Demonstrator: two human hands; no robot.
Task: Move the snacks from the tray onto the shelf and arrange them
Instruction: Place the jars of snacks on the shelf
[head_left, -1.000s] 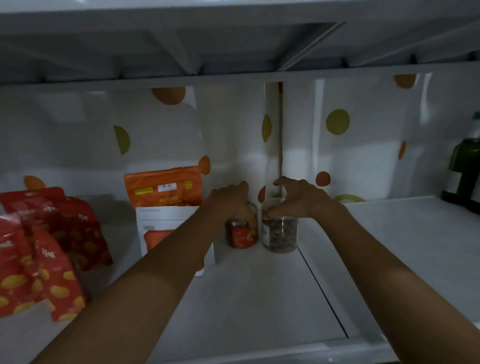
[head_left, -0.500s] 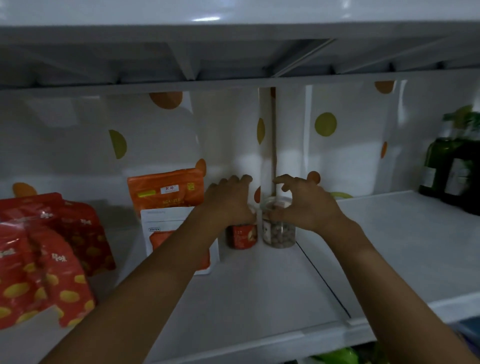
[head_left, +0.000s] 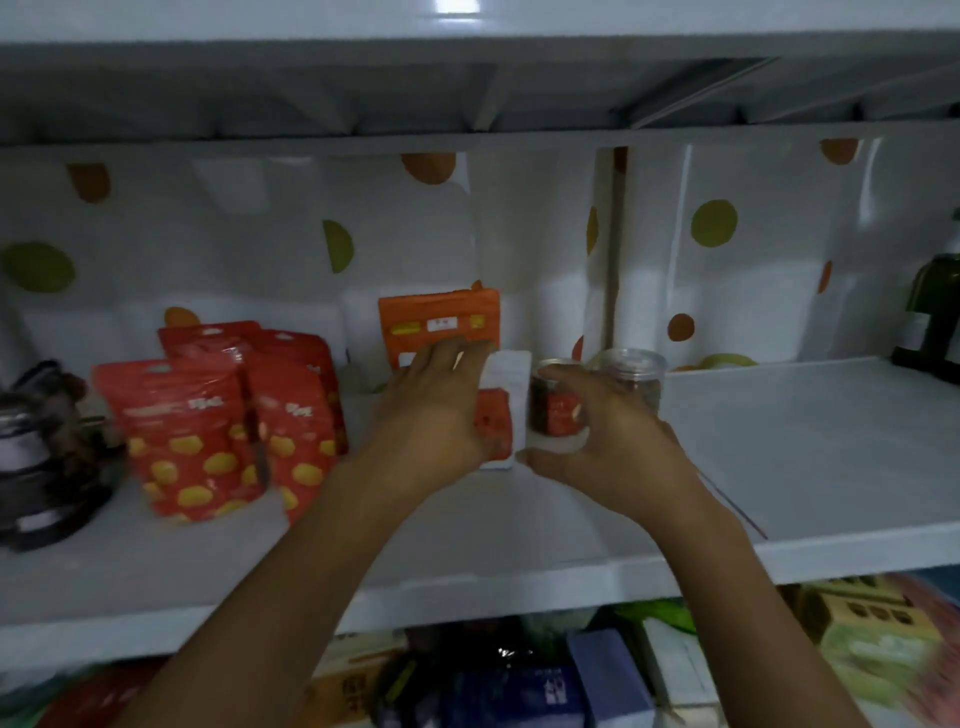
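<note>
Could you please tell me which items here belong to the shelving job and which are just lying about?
Job: orange-and-white pouch, red dotted pouches, red-labelled jar, clear jar, shelf.
Lying about: green bottle, dark containers, boxes below.

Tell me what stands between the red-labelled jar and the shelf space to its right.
The clear jar stands close beside the red-labelled jar on that side, slightly behind it. The right hand, curled round the red-labelled jar, is there too. Beyond them, nothing until the green bottle.
</note>
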